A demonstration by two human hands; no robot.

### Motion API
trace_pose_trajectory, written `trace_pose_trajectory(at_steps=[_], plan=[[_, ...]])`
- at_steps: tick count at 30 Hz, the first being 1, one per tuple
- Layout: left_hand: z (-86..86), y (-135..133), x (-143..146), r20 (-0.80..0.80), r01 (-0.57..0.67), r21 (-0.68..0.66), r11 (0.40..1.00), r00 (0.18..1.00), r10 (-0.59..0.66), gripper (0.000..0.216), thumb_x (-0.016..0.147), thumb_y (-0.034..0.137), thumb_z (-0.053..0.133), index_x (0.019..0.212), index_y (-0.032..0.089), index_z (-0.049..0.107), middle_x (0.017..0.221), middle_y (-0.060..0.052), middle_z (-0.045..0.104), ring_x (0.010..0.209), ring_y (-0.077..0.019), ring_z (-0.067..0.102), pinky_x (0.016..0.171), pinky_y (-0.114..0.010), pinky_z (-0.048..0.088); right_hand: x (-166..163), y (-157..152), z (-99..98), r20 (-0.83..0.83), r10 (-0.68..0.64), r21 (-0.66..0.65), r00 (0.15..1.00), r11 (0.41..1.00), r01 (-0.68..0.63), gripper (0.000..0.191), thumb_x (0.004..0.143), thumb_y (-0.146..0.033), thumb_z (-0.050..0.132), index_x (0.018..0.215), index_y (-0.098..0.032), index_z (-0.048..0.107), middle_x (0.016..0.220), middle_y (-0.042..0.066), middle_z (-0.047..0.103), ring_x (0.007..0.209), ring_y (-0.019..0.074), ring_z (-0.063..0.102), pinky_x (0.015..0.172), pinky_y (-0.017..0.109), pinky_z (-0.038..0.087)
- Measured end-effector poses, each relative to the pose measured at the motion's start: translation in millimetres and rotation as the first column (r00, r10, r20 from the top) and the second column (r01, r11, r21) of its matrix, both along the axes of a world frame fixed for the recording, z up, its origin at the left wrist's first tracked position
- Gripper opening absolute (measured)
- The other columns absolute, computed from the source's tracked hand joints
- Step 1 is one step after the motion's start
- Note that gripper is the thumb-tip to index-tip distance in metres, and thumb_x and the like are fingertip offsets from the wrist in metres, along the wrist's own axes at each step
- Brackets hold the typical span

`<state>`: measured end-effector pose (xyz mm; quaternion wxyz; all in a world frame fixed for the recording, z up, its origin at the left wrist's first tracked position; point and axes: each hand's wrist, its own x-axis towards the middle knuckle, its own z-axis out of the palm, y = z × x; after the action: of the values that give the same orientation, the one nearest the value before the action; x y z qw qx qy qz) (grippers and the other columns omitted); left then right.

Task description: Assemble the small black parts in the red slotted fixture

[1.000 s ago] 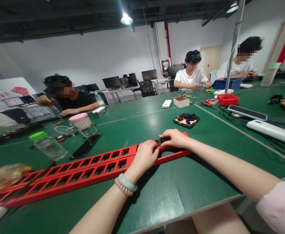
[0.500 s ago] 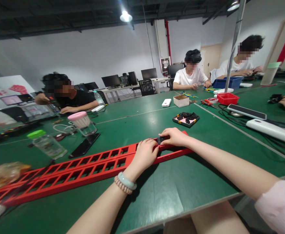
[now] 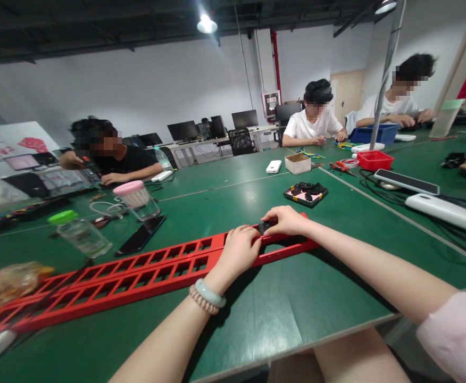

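Observation:
A long red frame (image 3: 145, 279) with rows of rectangular slots lies slantwise on the green table. Near its right end my right hand (image 3: 284, 221) pinches a small black block-shaped part (image 3: 264, 228) at the frame's far rail. My left hand (image 3: 239, 247) curls over the frame just left of that part, its fingers closed on the red rail. Whether the left fingertips also touch the black part is hidden. Beyond my hands sits a shallow tray (image 3: 305, 202) holding several more black parts.
Left of the frame stand a green-lidded jar (image 3: 83, 236) and a pink-lidded cup (image 3: 137, 201), beside a dark phone (image 3: 142, 235). A red bin (image 3: 374, 160), pliers (image 3: 342, 168) and a white power strip (image 3: 448, 210) lie to the right. Several people sit around the table.
The view has shifted slightly. Both hands keep nearly the same place on the frame, and the black part shows a little more between the right fingers.

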<state>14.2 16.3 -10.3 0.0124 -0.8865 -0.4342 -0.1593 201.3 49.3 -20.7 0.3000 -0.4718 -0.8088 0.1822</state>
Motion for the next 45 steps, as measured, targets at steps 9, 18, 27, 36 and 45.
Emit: trace_pose_trajectory(at_steps=[9, 18, 27, 36, 45], plan=[[-0.3, 1.5, 1.0, -0.017, -0.009, -0.014, 1.000, 1.000, 0.008, 0.019, 0.084, 0.022, 0.047, 0.076, 0.018, 0.064, 0.088, -0.007, 0.068, 0.093, -0.0215, 0.058, 0.091, -0.036, 0.040, 2.8, 0.2, 1.6, 0.076, -0.002, -0.012, 0.997, 1.000, 0.003, 0.042, 0.067, -0.040, 0.070, 0.104, -0.019, 0.070, 0.103, 0.007, 0.070, 0.092, 0.0229, 0.065, 0.074, 0.025, 0.046], [-0.4, 0.2, 1.6, -0.004, -0.023, -0.014, 1.000, 1.000, 0.023, 0.019, 0.083, 0.023, 0.048, 0.075, 0.018, 0.065, 0.088, -0.008, 0.068, 0.095, -0.0225, 0.058, 0.093, -0.037, 0.039, 3.9, -4.8, 5.8, 0.092, 0.029, -0.011, 0.995, 1.000, -0.028, 0.032, 0.069, -0.038, 0.068, 0.095, -0.021, 0.074, 0.091, 0.002, 0.073, 0.084, 0.0230, 0.065, 0.072, 0.025, 0.045], [-1.3, -1.0, 1.9, 0.000, -0.024, -0.012, 1.000, 1.000, 0.024, 0.019, 0.084, 0.023, 0.048, 0.077, 0.018, 0.065, 0.091, -0.008, 0.068, 0.098, -0.0230, 0.057, 0.093, -0.037, 0.039, 4.4, -11.1, 16.6, 0.119, 0.067, -0.045, 0.991, 0.997, -0.062, 0.025, 0.070, -0.034, 0.067, 0.092, -0.024, 0.074, 0.085, 0.001, 0.074, 0.083, 0.0244, 0.065, 0.068, 0.025, 0.043], [-2.2, -1.0, 1.6, -0.001, -0.022, -0.004, 1.000, 1.000, 0.022, 0.019, 0.084, 0.023, 0.048, 0.077, 0.018, 0.065, 0.091, -0.008, 0.068, 0.097, -0.0226, 0.058, 0.094, -0.037, 0.038, 3.1, -15.3, 21.9, 0.229, 0.102, -0.001, 0.968, 0.995, -0.105, 0.017, 0.076, -0.031, 0.061, 0.083, -0.023, 0.074, 0.081, 0.001, 0.073, 0.073, 0.0190, 0.063, 0.063, 0.023, 0.039], [-3.4, -1.0, 1.1, 0.006, -0.020, -0.003, 1.000, 1.000, 0.020, 0.019, 0.084, 0.023, 0.048, 0.078, 0.018, 0.065, 0.093, -0.008, 0.068, 0.101, -0.0230, 0.057, 0.096, -0.037, 0.038, 6.8, -17.8, 25.7, 0.306, 0.144, 0.025, 0.941, 0.987, -0.159, 0.021, 0.080, -0.031, 0.055, 0.086, -0.021, 0.072, 0.088, 0.003, 0.073, 0.071, 0.0170, 0.062, 0.059, 0.022, 0.035]])
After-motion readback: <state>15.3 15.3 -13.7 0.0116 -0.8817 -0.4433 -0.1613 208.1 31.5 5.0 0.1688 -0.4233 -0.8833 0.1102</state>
